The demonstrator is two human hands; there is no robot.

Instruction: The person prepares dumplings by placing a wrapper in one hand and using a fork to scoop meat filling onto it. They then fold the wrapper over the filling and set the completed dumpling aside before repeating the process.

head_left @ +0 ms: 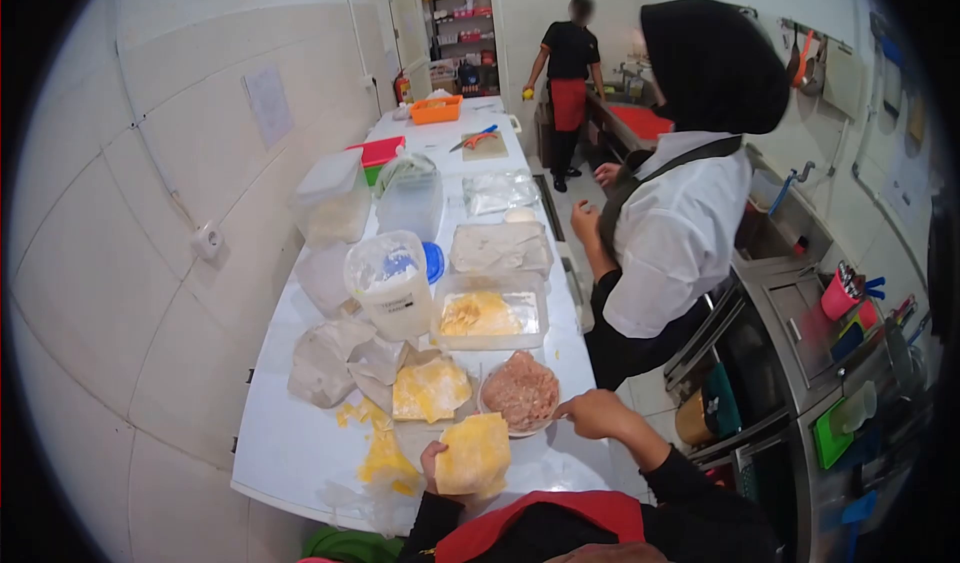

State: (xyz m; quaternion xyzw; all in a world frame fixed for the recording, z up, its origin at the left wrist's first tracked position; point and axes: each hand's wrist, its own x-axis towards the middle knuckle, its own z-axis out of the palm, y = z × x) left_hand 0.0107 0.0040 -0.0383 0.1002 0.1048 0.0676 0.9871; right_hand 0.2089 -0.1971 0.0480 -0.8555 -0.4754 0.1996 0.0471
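A square yellow dough wrapper [474, 453] lies flat on my left hand [434, 460], held just above the near edge of the white table [290, 443]. My right hand [597, 413] is closed on a small utensil whose tip reaches the rim of a bowl of pink minced filling [520, 391]. A stack of yellow wrappers [430, 388] lies on paper left of the bowl. Loose yellow wrapper pieces [385, 453] sit on the table beside my left hand.
A clear tray of folded yellow pieces [488, 313], a tub with flour [392, 283] and several lidded containers [330, 198] fill the table behind. A person in a white shirt [675, 223] stands close at the right. Another person [568, 73] stands far back. A steel counter [820, 333] runs along the right.
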